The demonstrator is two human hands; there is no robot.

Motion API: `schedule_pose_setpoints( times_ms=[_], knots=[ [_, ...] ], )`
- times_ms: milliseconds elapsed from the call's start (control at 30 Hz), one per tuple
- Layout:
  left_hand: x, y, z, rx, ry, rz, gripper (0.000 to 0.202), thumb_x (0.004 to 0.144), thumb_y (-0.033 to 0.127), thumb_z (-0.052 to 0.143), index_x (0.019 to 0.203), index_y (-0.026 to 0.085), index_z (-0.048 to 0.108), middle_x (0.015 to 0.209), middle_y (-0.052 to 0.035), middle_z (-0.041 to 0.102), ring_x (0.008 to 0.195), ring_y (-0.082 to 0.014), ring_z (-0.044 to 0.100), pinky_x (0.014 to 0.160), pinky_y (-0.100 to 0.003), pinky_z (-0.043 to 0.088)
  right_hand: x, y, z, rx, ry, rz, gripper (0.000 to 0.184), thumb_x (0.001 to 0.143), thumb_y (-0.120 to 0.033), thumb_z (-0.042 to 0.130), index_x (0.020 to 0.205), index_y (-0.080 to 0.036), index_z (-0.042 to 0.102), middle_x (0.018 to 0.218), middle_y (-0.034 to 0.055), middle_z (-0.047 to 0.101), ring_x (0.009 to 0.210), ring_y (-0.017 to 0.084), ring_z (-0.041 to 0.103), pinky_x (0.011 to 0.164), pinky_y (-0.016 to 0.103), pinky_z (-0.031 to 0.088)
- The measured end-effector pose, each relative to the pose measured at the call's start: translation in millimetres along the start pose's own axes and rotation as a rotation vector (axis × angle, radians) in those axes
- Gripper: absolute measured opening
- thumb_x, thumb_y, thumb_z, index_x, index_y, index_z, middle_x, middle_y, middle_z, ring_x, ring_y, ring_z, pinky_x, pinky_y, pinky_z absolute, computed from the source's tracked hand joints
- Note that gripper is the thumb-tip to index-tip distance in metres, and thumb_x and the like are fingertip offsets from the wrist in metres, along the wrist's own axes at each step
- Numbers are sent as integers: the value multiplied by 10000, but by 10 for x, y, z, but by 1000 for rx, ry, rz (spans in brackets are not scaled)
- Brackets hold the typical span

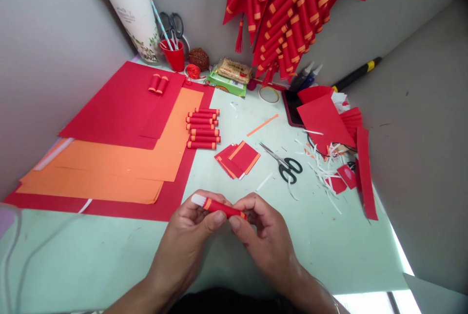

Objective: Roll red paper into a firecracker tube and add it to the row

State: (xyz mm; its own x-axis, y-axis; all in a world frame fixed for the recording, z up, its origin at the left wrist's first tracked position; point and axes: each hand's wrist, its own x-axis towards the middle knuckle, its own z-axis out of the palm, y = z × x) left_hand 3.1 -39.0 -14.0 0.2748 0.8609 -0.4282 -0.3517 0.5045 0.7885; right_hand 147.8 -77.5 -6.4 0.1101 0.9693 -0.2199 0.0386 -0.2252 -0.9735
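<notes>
Left hand (193,230) and right hand (266,231) pinch the red roll (224,208); oversqueezing (only paper, I'd guess) could crease it.

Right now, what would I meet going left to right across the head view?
White lidded tumbler → left hand → right hand, both hands holding one red paper roll → red paper square → long red paper strip.

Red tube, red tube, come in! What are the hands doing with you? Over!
Left hand and right hand: both gripping. Red tube: held between them, white end sticking out leftward. Scissors: lying beyond, apart from both hands.
</notes>
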Motion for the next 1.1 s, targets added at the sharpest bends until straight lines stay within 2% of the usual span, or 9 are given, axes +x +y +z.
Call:
schedule_pose_setpoints(
  times_ms=[167, 333, 433, 533, 700, 900, 1100],
  knots=[
    [4, 30, 31, -23, -35, -10, 158, 732, 282, 834, 831, 204, 738, 837, -18, 728, 837, -180, 664, 813, -270, 520, -14, 36, -3, -44, 52, -153, 51, 860, -206, 627, 889, -228, 591, 786, -24, 589, 661, 122, 538, 596, 248, 449],
    [18, 53, 75, -102, 7, -69, 391, 743, 234, 831, 1110, 273, 702, 889, -7, 749, 851, -173, 688, 849, -284, 523, -2, 79, 33, -186, 165, -346, 187, 832, -117, 639, 966, -242, 602, 923, 6, 610, 806, 141, 585, 669, 248, 486],
    [18, 24, 51, -75, 0, -65, 299, 747, 237, 828, 1024, 251, 718, 903, -10, 749, 874, -170, 687, 836, -256, 519, 5, 78, 37, -230, 175, -385, 233, 816, -82, 630, 983, -242, 605, 944, 11, 605, 826, 142, 590, 690, 250, 494],
    [20, 1, 26, -56, -16, -42, 174, 762, 248, 816, 908, 233, 723, 859, -2, 740, 857, -158, 679, 803, -227, 518, 10, 66, 32, -228, 182, -360, 253, 820, -92, 635, 1017, -249, 605, 960, 9, 614, 817, 138, 591, 694, 247, 499],
    [24, 15, 36, -53, -1, -18, 161, 755, 240, 820, 883, 231, 721, 877, 4, 727, 863, -149, 658, 798, -220, 517, 6, 49, 22, -214, 158, -299, 159, 842, -147, 644, 971, -240, 628, 883, -6, 628, 748, 133, 576, 682, 250, 489],
    [17, 28, 43, -60, 48, -9, 155, 718, 235, 846, 822, 225, 732, 840, 11, 718, 825, -139, 643, 769, -213, 511, -14, 4, -19, -75, 43, -100, 62, 908, -267, 589, 947, -223, 608, 780, -12, 614, 676, 139, 551, 642, 263, 461],
    [0, 24, 45, -57, 10, 25, 157, 676, 250, 869, 756, 227, 736, 748, 13, 718, 757, -154, 661, 727, -237, 519, 30, -64, -89, 156, -98, 135, 216, 877, -423, 636, 858, -213, 585, 658, -38, 539, 609, 129, 469, 564, 246, 388]
  ],
)
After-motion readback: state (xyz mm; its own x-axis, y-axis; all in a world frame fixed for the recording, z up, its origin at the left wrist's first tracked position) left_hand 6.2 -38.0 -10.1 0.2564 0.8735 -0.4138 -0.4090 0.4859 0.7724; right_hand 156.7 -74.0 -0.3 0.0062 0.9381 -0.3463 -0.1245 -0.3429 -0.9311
